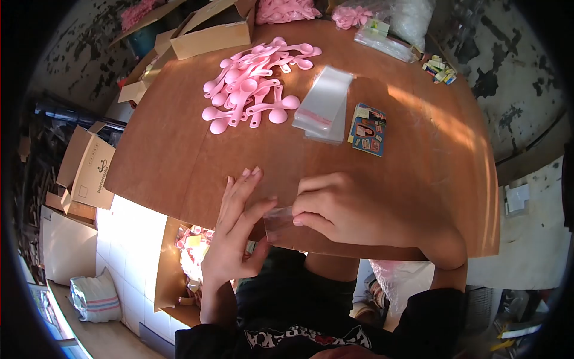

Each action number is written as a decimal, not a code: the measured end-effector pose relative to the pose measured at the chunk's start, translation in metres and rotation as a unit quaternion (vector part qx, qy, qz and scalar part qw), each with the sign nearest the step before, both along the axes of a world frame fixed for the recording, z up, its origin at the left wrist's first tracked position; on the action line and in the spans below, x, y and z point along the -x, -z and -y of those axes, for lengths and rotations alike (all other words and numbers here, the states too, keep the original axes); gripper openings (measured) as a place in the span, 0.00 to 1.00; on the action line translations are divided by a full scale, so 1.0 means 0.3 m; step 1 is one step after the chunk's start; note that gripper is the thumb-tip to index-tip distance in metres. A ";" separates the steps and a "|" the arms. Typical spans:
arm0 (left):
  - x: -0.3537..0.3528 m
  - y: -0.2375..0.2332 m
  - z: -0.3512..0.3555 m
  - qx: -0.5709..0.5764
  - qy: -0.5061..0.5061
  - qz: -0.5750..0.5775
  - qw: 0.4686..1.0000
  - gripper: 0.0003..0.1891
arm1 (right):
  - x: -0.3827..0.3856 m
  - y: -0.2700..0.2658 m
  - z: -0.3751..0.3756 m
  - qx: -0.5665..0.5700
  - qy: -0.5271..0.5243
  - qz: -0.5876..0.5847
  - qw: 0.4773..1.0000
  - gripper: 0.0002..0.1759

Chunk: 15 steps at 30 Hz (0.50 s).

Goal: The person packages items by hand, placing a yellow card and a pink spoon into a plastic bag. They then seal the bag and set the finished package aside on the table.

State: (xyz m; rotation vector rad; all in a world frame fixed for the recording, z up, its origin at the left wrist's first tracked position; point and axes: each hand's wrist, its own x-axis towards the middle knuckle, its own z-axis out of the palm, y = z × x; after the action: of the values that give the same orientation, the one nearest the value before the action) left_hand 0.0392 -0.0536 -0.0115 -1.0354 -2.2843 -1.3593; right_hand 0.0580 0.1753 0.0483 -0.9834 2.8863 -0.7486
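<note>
At the table's near edge a small clear plastic bag (278,222) is pinched between the thumb and curled fingers of my right hand (332,206). My left hand (234,221) is at the bag's left side, fingers spread, with the thumb tip right at its lower corner. Beyond my hands lies a heap of pink plastic spoons (246,90), scoop-ended. To its right sits a stack of clear plastic bags (326,99). A small pile of printed cards (368,130) rests beside those bags.
The brown wooden table (179,161) curves around me. Cardboard boxes (215,30) and bags of pink pieces (288,10) line its far edge. Small yellow boxes (439,69) lie at the far right. Below on the left stands an open carton (168,263) of wrapped items.
</note>
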 end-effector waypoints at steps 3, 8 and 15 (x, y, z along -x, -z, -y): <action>0.044 0.003 -0.034 -0.022 0.173 -0.008 0.985 0.17 | -0.062 -0.089 0.001 0.085 -0.018 -0.021 0.996 0.06; 0.033 0.023 -0.084 -0.143 0.122 0.090 0.978 0.07 | -0.012 -0.016 -0.161 0.093 0.190 -0.003 0.977 0.08; -0.003 0.061 -0.097 -0.337 0.086 0.275 0.896 0.07 | 0.052 0.110 -0.325 -0.048 0.244 -0.095 0.964 0.18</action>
State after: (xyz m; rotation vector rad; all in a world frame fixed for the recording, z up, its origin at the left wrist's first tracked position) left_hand 0.0402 -0.0246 -0.0298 -0.6678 -1.7698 -2.5299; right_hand 0.0423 0.2729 0.0152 -0.3430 3.3411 -0.5356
